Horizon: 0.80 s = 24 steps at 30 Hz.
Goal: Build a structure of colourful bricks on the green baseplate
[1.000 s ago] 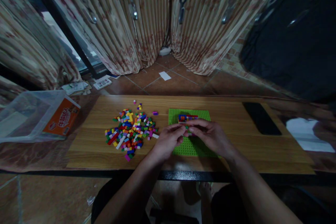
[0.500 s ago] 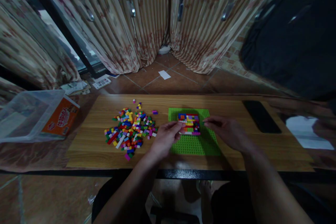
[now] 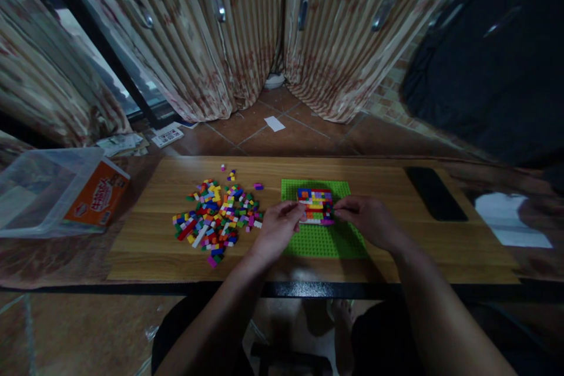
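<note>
A flat build of multicoloured toy bricks [image 3: 315, 205] sits on the upper part of a green studded baseplate [image 3: 324, 242]. My left hand [image 3: 278, 226] is closed at the build's left edge, thumb and forefinger gripping it there. From the right, my right hand [image 3: 368, 218] comes in with its fingertips pinched together at the build's right edge. Whatever lies between those fingertips is too small and dark to make out. Left of the baseplate spreads a heap of loose toy bricks [image 3: 222, 210] in many colours.
On the wooden tabletop [image 3: 396, 258], a black phone-like slab [image 3: 435, 194] lies at the right. White paper [image 3: 513, 220] is beyond the right end. A clear plastic bin [image 3: 48, 188] with an orange label stands at the left. Patterned curtains [image 3: 247, 41] hang behind.
My right hand has moved left, from just off the build to its right edge. My left hand stays at the left edge. The view has shifted slightly.
</note>
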{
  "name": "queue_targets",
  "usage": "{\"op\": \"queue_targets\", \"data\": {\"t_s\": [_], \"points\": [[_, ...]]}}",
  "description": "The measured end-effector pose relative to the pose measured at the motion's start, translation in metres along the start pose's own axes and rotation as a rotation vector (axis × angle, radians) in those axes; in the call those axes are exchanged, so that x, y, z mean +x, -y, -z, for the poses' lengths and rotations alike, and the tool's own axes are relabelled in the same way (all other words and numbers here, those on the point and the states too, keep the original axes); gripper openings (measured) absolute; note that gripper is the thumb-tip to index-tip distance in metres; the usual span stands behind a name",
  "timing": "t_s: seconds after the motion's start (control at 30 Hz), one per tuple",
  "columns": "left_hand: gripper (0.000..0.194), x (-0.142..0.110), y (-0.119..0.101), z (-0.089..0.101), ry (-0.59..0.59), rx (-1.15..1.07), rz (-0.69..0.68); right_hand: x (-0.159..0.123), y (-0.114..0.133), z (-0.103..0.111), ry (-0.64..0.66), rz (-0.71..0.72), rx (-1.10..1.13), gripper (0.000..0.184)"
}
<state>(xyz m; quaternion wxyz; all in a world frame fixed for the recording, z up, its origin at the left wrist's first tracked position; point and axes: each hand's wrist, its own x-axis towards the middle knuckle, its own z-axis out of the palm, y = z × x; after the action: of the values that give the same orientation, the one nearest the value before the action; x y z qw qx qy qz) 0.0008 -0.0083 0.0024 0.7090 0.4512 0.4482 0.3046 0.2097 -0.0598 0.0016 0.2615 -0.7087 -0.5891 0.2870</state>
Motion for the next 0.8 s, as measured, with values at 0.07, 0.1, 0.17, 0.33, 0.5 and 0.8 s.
{"op": "queue_targets", "data": {"t_s": [0.07,0.1,0.17,0.33,0.5,0.8], "points": [[0.016,0.0003,0.0,-0.0002,-0.004,-0.002,0.013,0.001,0.0007,-0.0018,-0.011,-0.02,0.024,0.02],[0.016,0.0004,0.0,-0.0002,-0.003,0.002,0.014,0.0015,0.0012,-0.0026,-0.019,-0.03,0.038,0.019],[0.015,0.0003,0.0003,0.0,0.009,0.022,0.007,0.0022,0.0027,-0.0041,-0.043,-0.046,0.062,0.017],[0.018,0.0004,0.0027,0.0017,0.033,0.068,-0.02,0.0033,0.0046,-0.0044,-0.05,-0.057,0.089,0.017],[0.018,0.0007,0.0032,0.0029,0.038,0.087,-0.038,0.0043,0.0004,-0.0033,-0.054,-0.072,0.102,0.018],[0.016,0.0002,0.0012,0.0023,0.024,0.116,-0.021,0.0064,-0.0035,-0.0073,-0.076,-0.109,0.178,0.016]]}}
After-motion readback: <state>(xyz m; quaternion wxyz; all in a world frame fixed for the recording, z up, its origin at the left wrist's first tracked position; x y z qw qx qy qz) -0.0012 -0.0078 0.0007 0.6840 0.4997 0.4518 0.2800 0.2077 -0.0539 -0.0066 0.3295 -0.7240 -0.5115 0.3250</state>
